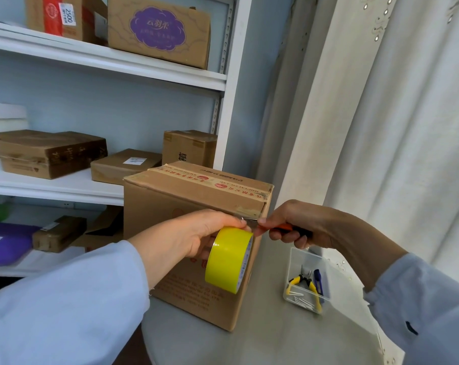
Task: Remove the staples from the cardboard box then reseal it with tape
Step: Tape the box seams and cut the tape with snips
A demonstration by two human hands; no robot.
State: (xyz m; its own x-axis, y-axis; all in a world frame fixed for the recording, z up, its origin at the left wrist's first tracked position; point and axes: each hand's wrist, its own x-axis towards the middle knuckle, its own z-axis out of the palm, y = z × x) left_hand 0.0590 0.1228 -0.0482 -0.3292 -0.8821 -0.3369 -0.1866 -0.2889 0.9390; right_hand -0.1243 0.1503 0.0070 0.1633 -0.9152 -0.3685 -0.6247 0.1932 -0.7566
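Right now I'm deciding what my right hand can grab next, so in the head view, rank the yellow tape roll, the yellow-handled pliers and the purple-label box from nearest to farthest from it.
From the right hand:
1. Yellow tape roll, just left of it, held by the left hand.
2. Yellow-handled pliers, below, in the clear tray.
3. Purple-label box, far up on the top shelf.

Matt brown cardboard box (186, 206); glossy yellow plastic tape roll (227, 262); clear plastic tray (306, 280) on the right; smooth white shelves (104, 59).

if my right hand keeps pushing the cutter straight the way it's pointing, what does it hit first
Probably the left hand: the right hand aims the orange cutter leftward at its fingertips above the yellow tape roll, beside the cardboard box. Depth unclear.
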